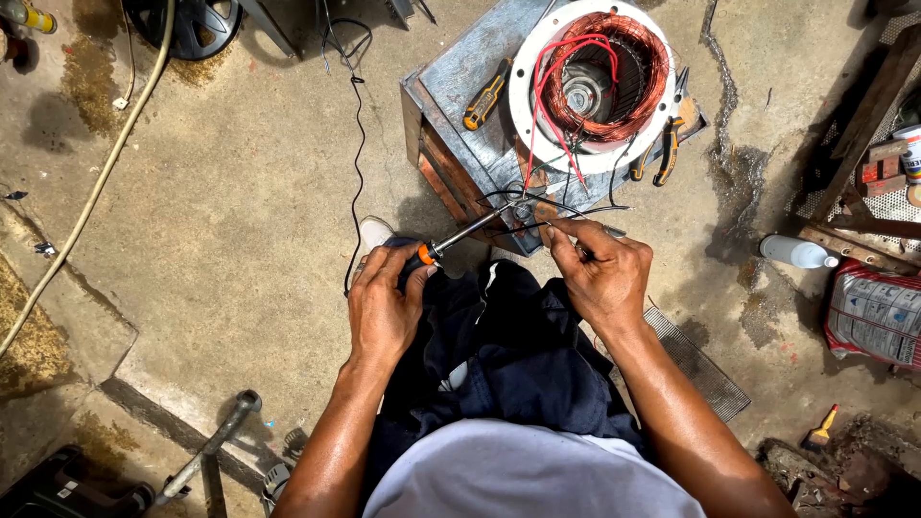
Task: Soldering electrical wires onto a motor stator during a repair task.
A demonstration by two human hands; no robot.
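Observation:
My left hand (384, 307) grips the dark, orange-collared handle of a soldering iron (460, 237), its metal shaft pointing up and right toward a bundle of thin black wires (552, 206). My right hand (600, 273) pinches those wires between thumb and fingers, close to the iron's tip. The wires, with red ones, run up to a round motor stator (595, 82) with copper windings in a white ring, lying on a grey metal box (460, 72).
A yellow-and-black screwdriver (486, 94) lies on the box left of the stator, orange-handled pliers (662, 144) on its right. A black cord (357, 144) crosses the concrete floor. A white bottle (796, 252), a printed bag (878, 312), a metal grate (700, 364) and a pale hose (96, 182) lie around.

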